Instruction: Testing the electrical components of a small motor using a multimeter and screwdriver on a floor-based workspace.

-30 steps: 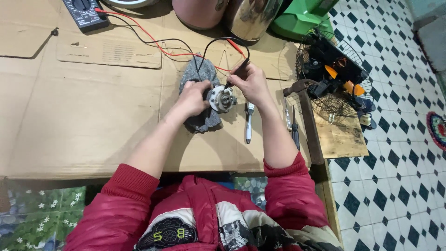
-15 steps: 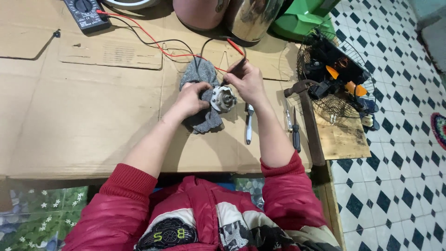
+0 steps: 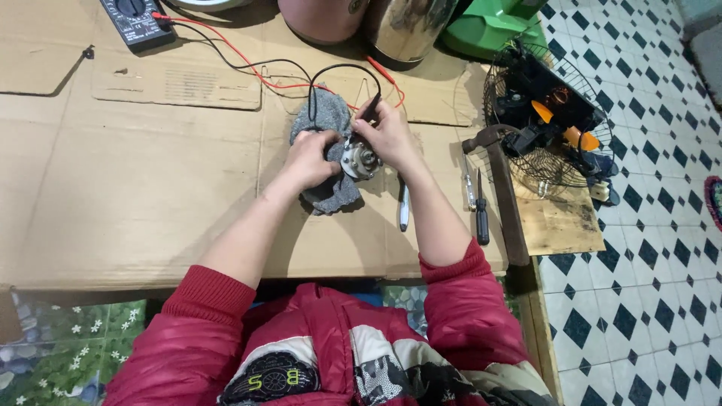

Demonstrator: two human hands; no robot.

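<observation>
Left hand [image 3: 307, 159] steadies small motor [image 3: 359, 160] on grey cloth [image 3: 325, 120]; right hand [image 3: 387, 134] presses black probe [image 3: 370, 109].

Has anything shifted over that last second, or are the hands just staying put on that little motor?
Very little changed. The right hand still presses the black probe to the motor, with at most a slight shift of the probe tip. The left hand keeps its grip on the motor over the grey cloth. The meter, screwdrivers and hammer lie as before.
</observation>
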